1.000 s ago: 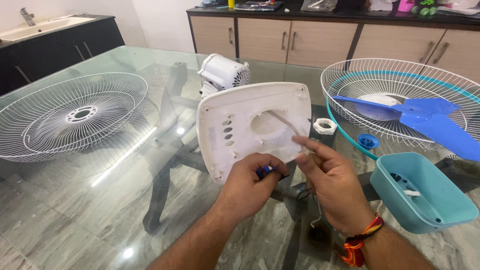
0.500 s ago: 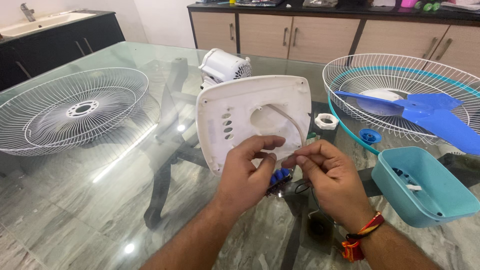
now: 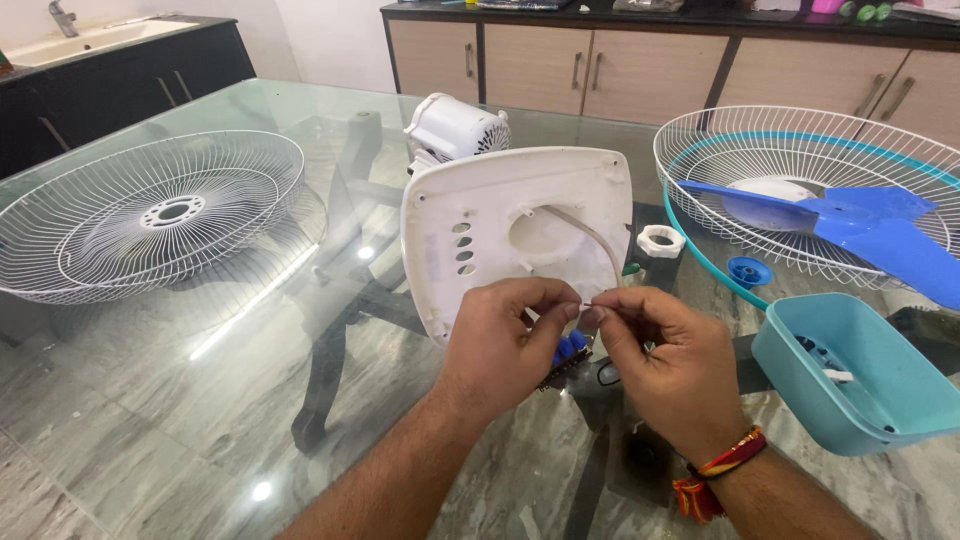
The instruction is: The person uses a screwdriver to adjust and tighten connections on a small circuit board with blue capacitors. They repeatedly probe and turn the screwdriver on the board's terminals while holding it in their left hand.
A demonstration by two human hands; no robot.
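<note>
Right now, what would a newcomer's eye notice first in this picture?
At centre, the left hand and right hand pinch a thin grey wire before a white plastic fan housing. A white wire fan guard lies at left; blue plastic fan blades rest at right.

Sat on a broad glass-topped table (image 3: 170, 420) over grey marbled flooring, bright with ceiling-light reflections. Backed along the far wall by beige wooden cabinets (image 3: 620, 70) with metal handles under a dark countertop (image 3: 640, 18). Flanked at far left by a black cabinet (image 3: 130, 85) carrying a white sink (image 3: 85, 40) and chrome tap (image 3: 63, 17).
</note>
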